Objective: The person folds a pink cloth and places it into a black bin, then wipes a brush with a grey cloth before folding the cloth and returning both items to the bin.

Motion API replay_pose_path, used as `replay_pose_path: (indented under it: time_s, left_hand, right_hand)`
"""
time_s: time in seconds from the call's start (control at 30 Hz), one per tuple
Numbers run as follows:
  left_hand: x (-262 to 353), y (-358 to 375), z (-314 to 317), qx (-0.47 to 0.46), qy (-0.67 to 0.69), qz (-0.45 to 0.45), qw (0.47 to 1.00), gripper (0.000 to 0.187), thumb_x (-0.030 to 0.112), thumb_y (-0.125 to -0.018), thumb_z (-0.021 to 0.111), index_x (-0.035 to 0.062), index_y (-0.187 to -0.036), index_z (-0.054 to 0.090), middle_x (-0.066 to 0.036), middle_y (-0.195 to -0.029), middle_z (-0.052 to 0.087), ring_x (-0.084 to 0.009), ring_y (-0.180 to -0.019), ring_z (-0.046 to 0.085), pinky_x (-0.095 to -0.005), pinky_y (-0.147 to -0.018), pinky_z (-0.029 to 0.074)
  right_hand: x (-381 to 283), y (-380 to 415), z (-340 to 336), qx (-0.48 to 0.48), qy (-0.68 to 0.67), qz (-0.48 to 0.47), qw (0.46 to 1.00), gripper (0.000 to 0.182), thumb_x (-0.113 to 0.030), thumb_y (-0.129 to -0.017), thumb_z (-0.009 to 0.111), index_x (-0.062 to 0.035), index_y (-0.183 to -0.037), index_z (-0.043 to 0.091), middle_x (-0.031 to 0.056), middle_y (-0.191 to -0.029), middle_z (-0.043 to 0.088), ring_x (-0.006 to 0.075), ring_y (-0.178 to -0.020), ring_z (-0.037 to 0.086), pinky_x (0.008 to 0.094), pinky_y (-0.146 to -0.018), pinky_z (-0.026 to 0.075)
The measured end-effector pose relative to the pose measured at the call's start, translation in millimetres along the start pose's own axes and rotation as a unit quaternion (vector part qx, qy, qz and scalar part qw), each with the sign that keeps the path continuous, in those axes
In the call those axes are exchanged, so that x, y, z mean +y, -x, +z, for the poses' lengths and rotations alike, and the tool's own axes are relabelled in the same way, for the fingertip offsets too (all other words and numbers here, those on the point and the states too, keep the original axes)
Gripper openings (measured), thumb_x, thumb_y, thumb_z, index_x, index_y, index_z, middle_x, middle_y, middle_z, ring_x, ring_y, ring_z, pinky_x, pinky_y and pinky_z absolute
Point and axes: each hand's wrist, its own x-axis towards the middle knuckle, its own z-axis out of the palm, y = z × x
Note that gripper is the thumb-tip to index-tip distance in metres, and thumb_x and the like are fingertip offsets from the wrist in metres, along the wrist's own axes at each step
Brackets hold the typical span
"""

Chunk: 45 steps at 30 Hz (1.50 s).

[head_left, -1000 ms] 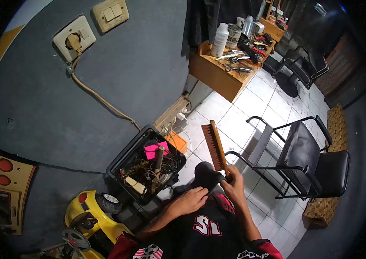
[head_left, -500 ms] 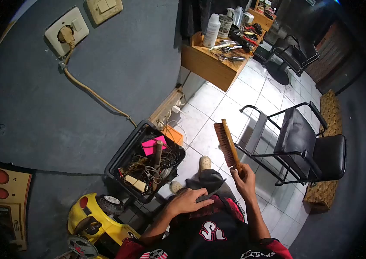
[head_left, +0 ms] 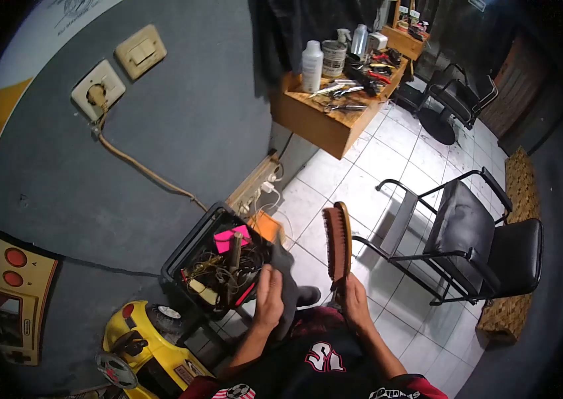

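My right hand [head_left: 356, 304] grips the handle of a wooden brush [head_left: 338, 243]. The brush stands upright with its brown bristles facing left and toward me. In my left hand [head_left: 269, 300] is a limp dark grey cloth [head_left: 286, 276], pinched between thumb and fingers, its end pointing up. Cloth and brush are apart, with floor between them. Just beyond my left hand stands a black bin [head_left: 176, 256] holding tangled cables, a stick-like handle and a pink paper [head_left: 231, 237].
A wooden counter [head_left: 315, 126] with bottles, a can and scissors is ahead. Black chairs [head_left: 462, 223] [head_left: 455, 93] stand to the right, near a woven box [head_left: 524, 193]. A yellow toy car [head_left: 155, 359] sits at lower left. A cord hangs from the wall socket [head_left: 98, 90].
My left hand has lifted the grey cloth from my lap and turned upright. The brush has lowered slightly and rotated, showing more of its bristles. The view has shifted a little.
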Motion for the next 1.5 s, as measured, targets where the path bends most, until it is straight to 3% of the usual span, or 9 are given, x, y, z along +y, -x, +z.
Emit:
replay_pose_path:
  time_s: [0.07, 0.53, 0.63, 0.67, 0.77, 0.87, 1.07, 1.3, 1.5]
  left_hand:
    - [31, -7, 39, 0.105, 0.127, -0.052, 0.985, 0.022, 0.025, -0.101, 0.039, 0.0061, -0.092, 0.046, 0.003, -0.083, 0.038, -0.0068, -0.078, 0.035, -0.0208, -0.068, 0.032]
    - [60, -12, 163, -0.2, -0.004, 0.079, 0.977, 0.015, 0.015, -0.099, 0.039, 0.003, -0.103, 0.046, 0.004, -0.089, 0.039, -0.0061, -0.081, 0.034, -0.0199, -0.074, 0.032]
    - [71, -13, 172, -0.133, 0.081, 0.086, 0.984, 0.024, 0.014, -0.099, 0.039, 0.0006, -0.117, 0.047, 0.002, -0.097, 0.047, -0.0066, -0.088, 0.041, -0.0201, -0.079, 0.035]
    - [42, -16, 150, -0.093, 0.117, 0.054, 0.987, 0.035, 0.015, -0.098, 0.04, 0.0034, -0.131, 0.04, -0.006, -0.123, 0.051, -0.0145, -0.11, 0.049, -0.0285, -0.097, 0.037]
    - [85, -6, 184, -0.098, 0.096, 0.071, 0.988, 0.019, 0.017, -0.099, 0.04, 0.0034, -0.109, 0.049, 0.002, -0.096, 0.048, -0.0048, -0.085, 0.042, -0.0186, -0.077, 0.035]
    - [69, -6, 188, -0.087, 0.051, 0.097, 0.99, 0.017, 0.018, -0.099, 0.041, 0.0047, -0.105, 0.049, 0.003, -0.09, 0.046, -0.0042, -0.08, 0.04, -0.0182, -0.073, 0.034]
    - [51, 5, 206, -0.216, -0.079, 0.021, 0.973, 0.015, 0.019, -0.099, 0.043, 0.0048, -0.101, 0.048, 0.006, -0.079, 0.039, -0.0034, -0.072, 0.034, -0.0181, -0.064, 0.031]
    - [60, 16, 198, -0.319, -0.077, 0.053, 0.943, 0.011, 0.009, -0.096, 0.048, 0.0008, -0.102, 0.052, -0.001, -0.082, 0.048, -0.0074, -0.077, 0.044, -0.0221, -0.069, 0.039]
    - [49, 31, 207, -0.318, -0.025, 0.018, 0.948, 0.012, 0.008, -0.096, 0.046, 0.0001, -0.104, 0.052, 0.001, -0.086, 0.049, -0.0055, -0.08, 0.044, -0.0202, -0.071, 0.038]
  right_hand:
    - [-7, 4, -12, 0.004, -0.005, -0.026, 1.0, 0.04, -0.037, -0.101, 0.032, -0.0046, -0.088, 0.053, -0.0033, -0.07, 0.044, 0.0055, -0.06, 0.037, 0.0219, -0.051, 0.031]
    - [-56, -4, -108, -0.119, 0.07, -0.089, 0.986, 0.046, -0.039, -0.101, 0.028, 0.0002, -0.098, 0.051, 0.0064, -0.066, 0.047, 0.0171, -0.059, 0.045, 0.0317, -0.056, 0.039]
    - [-20, -21, -143, -0.143, 0.282, -0.043, 0.948, 0.043, -0.037, -0.1, 0.033, -0.0002, -0.102, 0.055, 0.0203, -0.072, 0.058, 0.0337, -0.067, 0.058, 0.0417, -0.062, 0.045]
    - [-4, -22, -155, -0.165, 0.421, 0.0, 0.892, 0.041, -0.036, -0.099, 0.034, -0.0006, -0.103, 0.056, 0.0251, -0.076, 0.061, 0.0397, -0.073, 0.06, 0.0458, -0.065, 0.046]
    - [31, -15, -189, -0.11, 0.464, 0.109, 0.872, 0.04, -0.034, -0.098, 0.035, -0.0012, -0.101, 0.058, 0.0285, -0.084, 0.062, 0.043, -0.081, 0.06, 0.0508, -0.071, 0.045]
    - [69, -10, -214, -0.07, 0.422, 0.104, 0.898, 0.043, -0.034, -0.099, 0.032, -0.001, -0.097, 0.06, 0.0294, -0.087, 0.062, 0.0428, -0.084, 0.06, 0.0501, -0.072, 0.045]
    - [-24, 0, -193, 0.0, 0.028, -0.069, 0.997, 0.036, -0.027, -0.101, 0.034, 0.0014, -0.086, 0.049, 0.0048, -0.064, 0.043, 0.0158, -0.059, 0.042, 0.0334, -0.056, 0.039]
    - [4, -33, -204, -0.175, 0.289, -0.106, 0.935, 0.038, -0.036, -0.096, 0.044, -0.0013, -0.089, 0.056, 0.0234, -0.069, 0.058, 0.0441, -0.065, 0.058, 0.0501, -0.058, 0.043]
    - [42, -34, -263, -0.071, 0.573, 0.049, 0.815, 0.039, -0.035, -0.096, 0.046, -0.0002, -0.083, 0.056, 0.0211, -0.072, 0.06, 0.0374, -0.059, 0.056, 0.0428, -0.057, 0.045]
